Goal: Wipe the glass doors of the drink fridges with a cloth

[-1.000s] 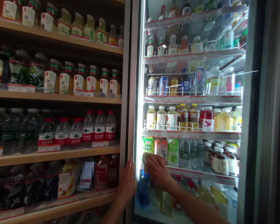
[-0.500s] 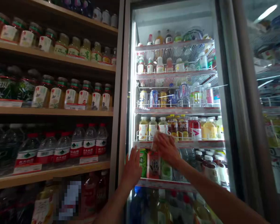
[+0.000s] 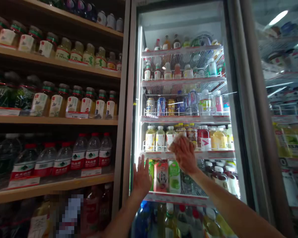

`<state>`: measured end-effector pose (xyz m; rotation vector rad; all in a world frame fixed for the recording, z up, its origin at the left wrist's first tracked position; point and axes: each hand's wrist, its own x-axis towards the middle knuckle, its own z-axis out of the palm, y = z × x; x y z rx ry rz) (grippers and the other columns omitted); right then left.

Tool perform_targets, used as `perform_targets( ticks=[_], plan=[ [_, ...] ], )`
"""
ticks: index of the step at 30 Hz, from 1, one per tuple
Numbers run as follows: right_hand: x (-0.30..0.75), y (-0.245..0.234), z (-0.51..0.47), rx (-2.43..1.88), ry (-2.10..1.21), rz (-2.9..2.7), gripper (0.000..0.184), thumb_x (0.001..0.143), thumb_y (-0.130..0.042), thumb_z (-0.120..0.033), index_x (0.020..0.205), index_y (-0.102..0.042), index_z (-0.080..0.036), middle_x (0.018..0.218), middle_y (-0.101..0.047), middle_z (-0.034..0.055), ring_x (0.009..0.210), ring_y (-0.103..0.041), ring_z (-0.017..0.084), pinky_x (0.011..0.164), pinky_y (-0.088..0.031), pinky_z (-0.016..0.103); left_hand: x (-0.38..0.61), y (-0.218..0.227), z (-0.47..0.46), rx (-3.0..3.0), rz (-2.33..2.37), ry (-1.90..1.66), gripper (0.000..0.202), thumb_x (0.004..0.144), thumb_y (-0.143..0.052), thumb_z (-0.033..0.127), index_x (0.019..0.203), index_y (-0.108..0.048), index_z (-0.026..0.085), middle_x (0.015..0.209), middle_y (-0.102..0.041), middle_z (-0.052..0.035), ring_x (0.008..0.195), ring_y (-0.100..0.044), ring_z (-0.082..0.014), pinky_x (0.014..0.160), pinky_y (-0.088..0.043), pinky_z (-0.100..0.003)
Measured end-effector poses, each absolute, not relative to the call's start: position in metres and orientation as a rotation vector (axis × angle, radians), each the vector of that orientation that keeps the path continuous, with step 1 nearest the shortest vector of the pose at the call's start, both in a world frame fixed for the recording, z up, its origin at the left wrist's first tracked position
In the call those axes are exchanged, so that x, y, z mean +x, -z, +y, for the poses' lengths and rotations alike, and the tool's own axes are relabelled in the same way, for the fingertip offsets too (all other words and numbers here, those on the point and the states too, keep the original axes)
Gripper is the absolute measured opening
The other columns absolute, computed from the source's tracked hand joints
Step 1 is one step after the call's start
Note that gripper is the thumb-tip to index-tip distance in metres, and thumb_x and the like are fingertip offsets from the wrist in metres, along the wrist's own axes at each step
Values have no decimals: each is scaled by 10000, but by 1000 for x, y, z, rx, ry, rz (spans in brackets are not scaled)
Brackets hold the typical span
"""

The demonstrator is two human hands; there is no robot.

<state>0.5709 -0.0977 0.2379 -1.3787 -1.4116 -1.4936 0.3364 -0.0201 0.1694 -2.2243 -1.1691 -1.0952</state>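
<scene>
A crumpled pale cloth (image 3: 175, 143) lies under my right hand (image 3: 187, 158), whose fingers are bent over it. That hand is at the glass door (image 3: 183, 23) of a lit drinks fridge, in front of the shelf of juice and tea bottles. My left hand (image 3: 142, 177) is spread with its fingers up, near the left side of the door; whether the palm touches the glass I cannot tell. Behind the hands, through the glass, stand a red drink carton (image 3: 161, 177) and a green bottle (image 3: 174, 178).
Wooden shelves (image 3: 99, 180) with rows of bottled drinks stand to the left, red-capped water bottles (image 3: 76, 150) among them. A metal frame (image 3: 127, 99) borders the fridge. Another glass-fronted fridge (image 3: 285, 109) stands at the right.
My right hand has moved to the right across the glass with the cloth. My left hand stays near the door's left side, its fingers still spread. The view has shifted slightly.
</scene>
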Motion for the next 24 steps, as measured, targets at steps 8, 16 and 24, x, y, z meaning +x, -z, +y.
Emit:
perform_targets(
  ticks=[8,16,24],
  plan=[
    [618,-241,-122,-1391,1507,-1060,549,895,-364,-293,1424,-287,-169,1511,-185,131,1381,-171,316,1062,-201,544,350,-182,-31,-2241,-1191,1018,640,767,-429,138,1397,-319,124,1509,-172,-121,1394,-154,-283,1108,-194,-526],
    [625,-248,-127,-1421,1452,-887,481,896,-344,-280,1349,-415,-133,1488,-243,153,1381,-174,311,1056,-208,549,347,-184,-35,-2238,-1190,970,679,739,-416,108,1407,-297,131,1513,-151,-94,1400,-145,-254,1114,-191,-512],
    [627,-253,-126,-1402,1464,-1041,467,898,-338,-288,1332,-438,-146,1483,-259,150,1377,-198,295,1066,-197,546,347,-181,-28,-2228,-1164,980,704,723,-408,100,1414,-285,155,1517,-127,-80,1402,-131,-256,1108,-196,-520]
  ],
)
